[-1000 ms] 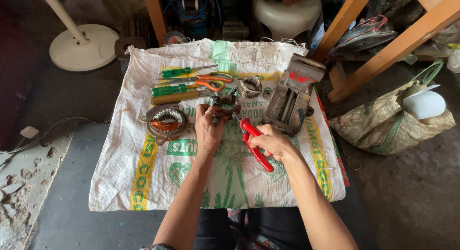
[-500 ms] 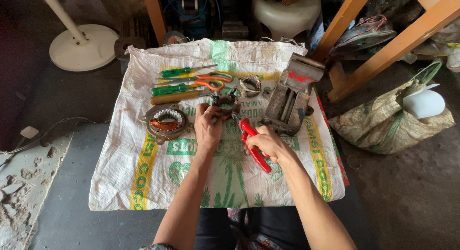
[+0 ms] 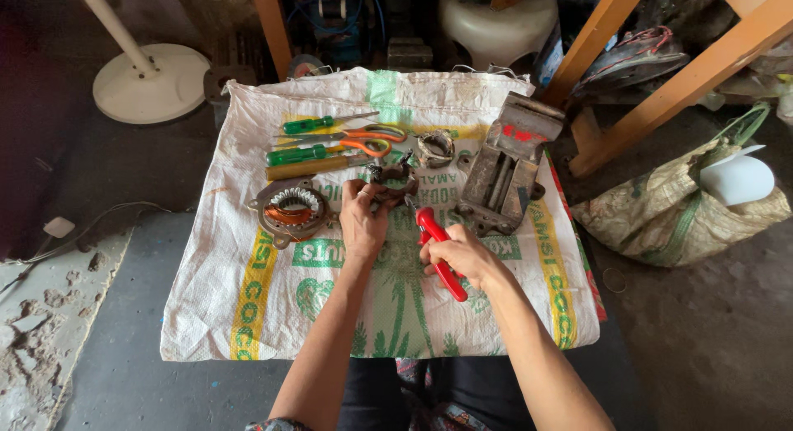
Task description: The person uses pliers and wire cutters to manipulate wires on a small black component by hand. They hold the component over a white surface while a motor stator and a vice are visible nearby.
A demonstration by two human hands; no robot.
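Observation:
My left hand (image 3: 363, 220) grips a small dark metal part (image 3: 392, 179) over a white woven sack (image 3: 248, 307) spread on the floor. My right hand (image 3: 462, 253) holds red-handled pliers (image 3: 436, 251), whose jaws point up at the part. A motor stator with copper windings (image 3: 291, 210) lies just left of my left hand. Part of the metal piece is hidden by my fingers.
On the sack lie green-handled screwdrivers (image 3: 310, 154), orange-handled scissors (image 3: 368, 140), a metal ring (image 3: 435, 148) and a rusty bench vise (image 3: 505, 165). A white fan base (image 3: 149, 80) stands far left, wooden legs (image 3: 686, 80) and a cloth bag (image 3: 669, 212) at right.
Both hands stay over the sack; the pliers' jaws have edged slightly nearer the metal part. Nothing else has moved.

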